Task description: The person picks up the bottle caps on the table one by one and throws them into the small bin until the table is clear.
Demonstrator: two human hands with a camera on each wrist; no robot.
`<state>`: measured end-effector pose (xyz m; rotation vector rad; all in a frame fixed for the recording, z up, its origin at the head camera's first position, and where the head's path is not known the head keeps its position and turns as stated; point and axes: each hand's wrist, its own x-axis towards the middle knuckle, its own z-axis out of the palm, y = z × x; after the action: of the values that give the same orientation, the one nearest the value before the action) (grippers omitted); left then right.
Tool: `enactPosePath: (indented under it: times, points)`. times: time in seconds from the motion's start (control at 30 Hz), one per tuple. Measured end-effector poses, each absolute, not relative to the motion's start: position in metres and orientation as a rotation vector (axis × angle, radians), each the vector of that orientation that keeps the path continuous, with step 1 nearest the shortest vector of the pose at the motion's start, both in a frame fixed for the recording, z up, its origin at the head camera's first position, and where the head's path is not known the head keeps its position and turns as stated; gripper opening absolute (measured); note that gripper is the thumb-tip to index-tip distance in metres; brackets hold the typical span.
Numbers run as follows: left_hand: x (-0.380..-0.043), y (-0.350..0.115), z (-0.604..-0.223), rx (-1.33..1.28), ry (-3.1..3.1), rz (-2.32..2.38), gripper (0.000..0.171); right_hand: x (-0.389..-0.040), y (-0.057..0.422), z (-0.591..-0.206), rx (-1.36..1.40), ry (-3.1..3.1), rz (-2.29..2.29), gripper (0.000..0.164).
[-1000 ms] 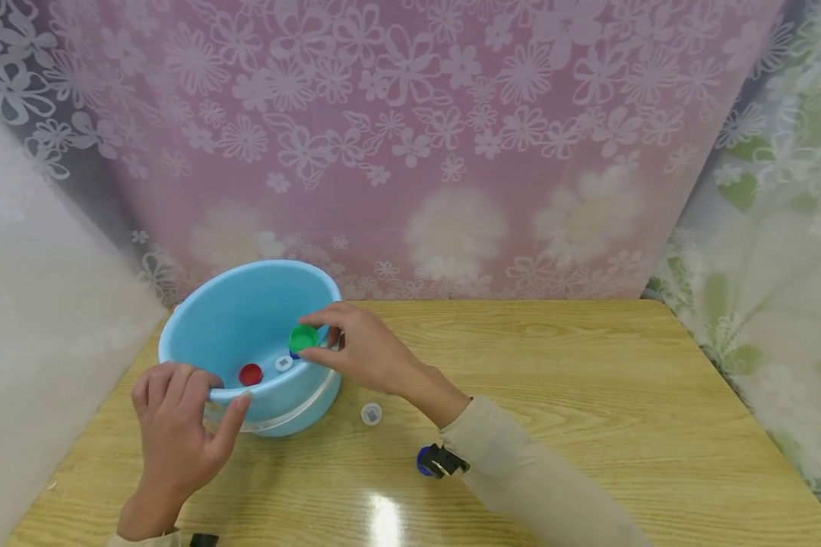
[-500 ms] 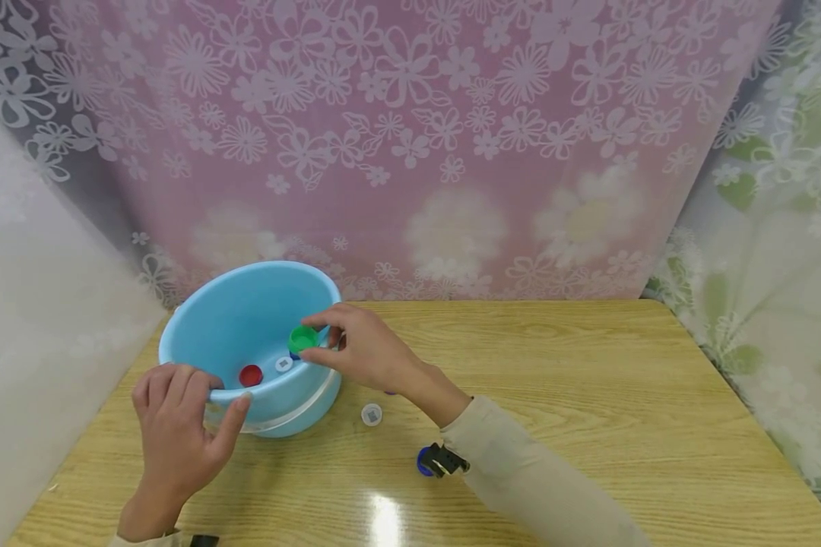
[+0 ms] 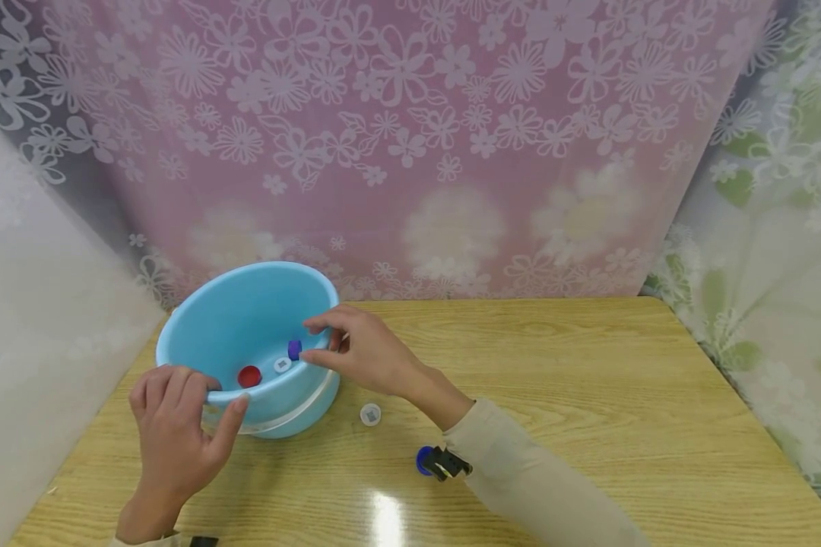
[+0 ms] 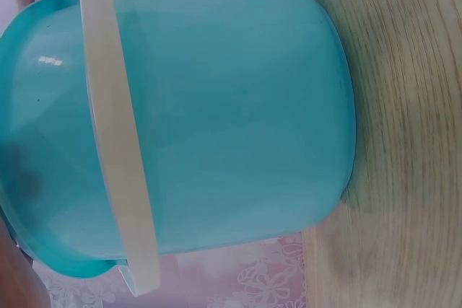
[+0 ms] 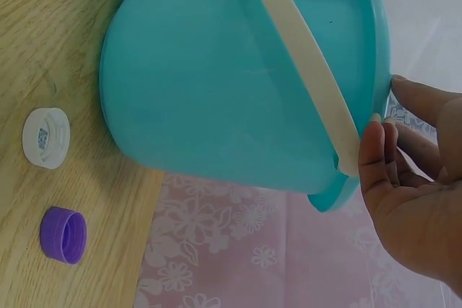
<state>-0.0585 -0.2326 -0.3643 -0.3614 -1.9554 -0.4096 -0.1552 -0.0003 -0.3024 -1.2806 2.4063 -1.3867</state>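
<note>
A light blue bucket point(image 3: 249, 304) stands on the table, its white handle point(image 4: 119, 128) hanging against the side. My left hand point(image 3: 181, 425) grips the near rim, fingers inside and thumb outside. Over the right part of the rim is my right hand point(image 3: 366, 349), its thumb and fingers spread apart with nothing between them. Inside the bucket lie a red bottle cap point(image 3: 249, 376), a white cap point(image 3: 283, 365) and a purple-blue cap point(image 3: 295, 349). In the right wrist view, fingers point(image 5: 374, 160) of the right hand are right at the rim.
On the wooden table point(image 3: 588, 395), a white cap point(image 3: 370, 414) lies right of the bucket. A purple cap point(image 5: 63, 235) shows in the right wrist view. Below the right wrist is a blue cap point(image 3: 425, 460). Flowered curtains point(image 3: 451, 152) hang behind the table.
The green cap that my right thumb and fingers pinched over the bucket is let go and out of sight. The right hand stays over the rim; the left hand keeps its grip.
</note>
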Motion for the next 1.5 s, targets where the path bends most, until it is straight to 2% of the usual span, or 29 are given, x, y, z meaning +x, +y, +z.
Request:
enactPosePath:
  times: [0.4, 0.8, 0.93, 1.1, 1.17, 1.37, 1.5]
  points:
    - [-0.06, -0.232, -0.363, -0.361, -1.95, -0.426, 0.057, -0.158, 0.029, -0.313, -1.279, 2.338, -1.605, 0.033]
    - [-0.061, -0.23, -0.361, -0.361, -1.93, -0.427, 0.057, -0.159, 0.082, -0.343, -1.25, 2.365, -1.318, 0.024]
    - [-0.062, -0.23, -0.361, -0.363, -1.931, -0.433, 0.057, -0.154, 0.099, -0.359, -1.208, 2.319, -1.102, 0.031]
    - [-0.06, -0.231, -0.362, -0.34, -1.938, -0.444, 0.058, -0.143, 0.114, -0.383, -1.192, 2.211, -0.756, 0.054]
    - [-0.059, -0.231, -0.362, -0.335, -1.944, -0.444, 0.058, -0.139, 0.116, -0.392, -1.212, 2.204, -0.673, 0.056]
    - [-0.059, -0.23, -0.362, -0.345, -1.935, -0.45, 0.058, -0.133, 0.12, -0.409, -1.258, 2.225, -0.714, 0.028]
    - [-0.059, -0.228, -0.361, -0.347, -1.93, -0.455, 0.058, -0.132, 0.123, -0.413, -1.252, 2.228, -0.735, 0.022]
